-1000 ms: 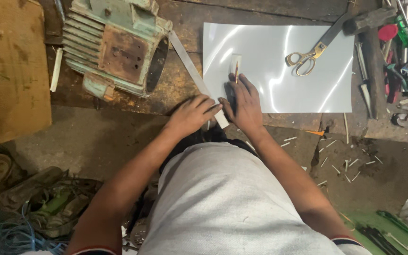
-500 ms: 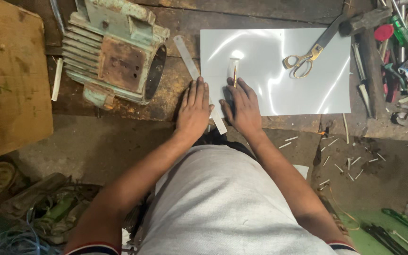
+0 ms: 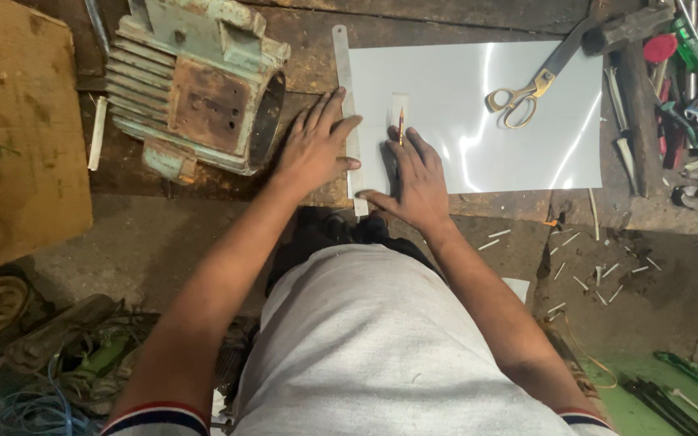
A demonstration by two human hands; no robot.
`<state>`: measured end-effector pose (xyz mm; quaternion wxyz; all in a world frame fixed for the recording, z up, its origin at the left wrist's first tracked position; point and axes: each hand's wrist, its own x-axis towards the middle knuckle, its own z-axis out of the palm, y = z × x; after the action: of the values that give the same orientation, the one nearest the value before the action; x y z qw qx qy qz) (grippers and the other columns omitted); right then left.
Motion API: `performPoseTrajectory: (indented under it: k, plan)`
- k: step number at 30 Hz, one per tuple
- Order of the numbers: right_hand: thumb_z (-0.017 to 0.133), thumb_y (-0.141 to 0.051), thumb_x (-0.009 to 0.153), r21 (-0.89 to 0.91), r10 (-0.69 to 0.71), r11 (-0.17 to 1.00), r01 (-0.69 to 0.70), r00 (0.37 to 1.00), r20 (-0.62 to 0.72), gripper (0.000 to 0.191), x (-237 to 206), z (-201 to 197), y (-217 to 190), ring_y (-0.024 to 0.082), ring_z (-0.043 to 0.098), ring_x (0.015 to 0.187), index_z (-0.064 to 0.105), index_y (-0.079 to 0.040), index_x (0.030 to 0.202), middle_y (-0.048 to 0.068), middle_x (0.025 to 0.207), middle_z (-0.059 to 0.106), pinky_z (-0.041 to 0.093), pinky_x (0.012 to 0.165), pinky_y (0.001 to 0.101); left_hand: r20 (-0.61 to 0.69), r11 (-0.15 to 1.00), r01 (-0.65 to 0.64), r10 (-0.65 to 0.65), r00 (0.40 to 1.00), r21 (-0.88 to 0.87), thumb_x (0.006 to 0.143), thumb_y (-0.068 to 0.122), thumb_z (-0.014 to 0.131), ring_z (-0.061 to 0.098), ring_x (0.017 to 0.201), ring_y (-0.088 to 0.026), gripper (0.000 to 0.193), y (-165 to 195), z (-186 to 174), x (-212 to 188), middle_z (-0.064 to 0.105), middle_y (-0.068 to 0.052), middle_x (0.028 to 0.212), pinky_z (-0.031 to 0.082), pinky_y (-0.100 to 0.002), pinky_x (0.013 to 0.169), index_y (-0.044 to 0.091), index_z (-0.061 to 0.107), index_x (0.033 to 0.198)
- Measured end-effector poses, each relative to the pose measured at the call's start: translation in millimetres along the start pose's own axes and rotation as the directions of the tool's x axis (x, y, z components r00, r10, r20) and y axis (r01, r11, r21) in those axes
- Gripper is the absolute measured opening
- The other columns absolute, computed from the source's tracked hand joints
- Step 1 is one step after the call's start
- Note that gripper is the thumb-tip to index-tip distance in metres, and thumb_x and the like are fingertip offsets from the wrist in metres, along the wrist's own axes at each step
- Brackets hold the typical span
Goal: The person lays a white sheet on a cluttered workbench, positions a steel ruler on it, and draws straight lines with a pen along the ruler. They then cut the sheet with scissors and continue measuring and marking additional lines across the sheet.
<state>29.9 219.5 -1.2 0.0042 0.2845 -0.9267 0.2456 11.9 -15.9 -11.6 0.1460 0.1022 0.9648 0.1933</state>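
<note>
The left hand (image 3: 317, 149) lies flat, fingers spread, pinning the long grey metal ruler (image 3: 347, 113) along the left edge of the pale glossy sheet (image 3: 478, 113) on the counter, its length running away from the person, while the right hand (image 3: 414, 178), just beside it, seems to pinch a thin brown pencil (image 3: 401, 125).

ruler (image 3: 344, 89) partly under hands, tools (image 3: 688, 64) cropped

Sheet (image 3: 478, 121) is glossy pale grey-white, ruler (image 3: 347, 113) dull silver, pencil (image 3: 401, 125) reddish-brown. Scissors (image 3: 527, 89) have gold handles and dark blades; the motor housing (image 3: 195, 89) is faded mint green with rust-brown patches. Shirt (image 3: 381, 347) is plain light grey with navy, white and red striped sleeve cuffs; the board (image 3: 18, 129) is tan with dark stains.
</note>
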Motion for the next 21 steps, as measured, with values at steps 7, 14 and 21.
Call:
performPoseTrajectory:
  k: [7, 14, 21]
  plan:
    - [0.078, -0.078, 0.071, -0.032, 0.005, 0.999, -0.003, 0.999, 0.039, 0.112, 1, -3, -2, 0.042, 0.038, 0.146, 0.047, 0.001, 0.145, 0.020, 0.156, 0.047, 0.030, 0.118, 0.0578, 0.006, 0.998, -0.025, 0.024, 1.000, 0.059, 0.061, 0.070, 0.086, 0.012, 0.156, -0.032, 0.136, -9, -14, 17, 0.013, -0.013, 0.170, 0.016, -0.057, 0.124, 0.001, 0.024, 0.160]
    - [0.074, -0.082, 0.074, -0.043, 0.008, 0.999, -0.006, 0.999, 0.052, 0.113, -1, 1, 0, 0.042, 0.037, 0.147, 0.045, 0.001, 0.146, 0.020, 0.158, 0.044, 0.029, 0.119, 0.0589, 0.015, 0.994, -0.047, 0.045, 0.999, 0.102, 0.061, 0.072, 0.085, 0.014, 0.155, -0.032, 0.136, -14, -9, 17, 0.015, -0.012, 0.169, 0.019, -0.057, 0.123, 0.001, 0.025, 0.160]
    - [0.076, -0.079, 0.072, -0.022, 0.017, 1.000, -0.016, 0.998, 0.068, 0.114, 0, 0, 1, 0.042, 0.036, 0.148, 0.046, 0.001, 0.146, 0.021, 0.159, 0.043, 0.028, 0.119, 0.0586, -0.022, 0.989, -0.070, 0.073, 0.997, 0.128, 0.060, 0.073, 0.084, 0.017, 0.154, -0.035, 0.134, -12, -9, 17, 0.019, -0.015, 0.168, 0.022, -0.056, 0.122, -0.001, 0.029, 0.158]
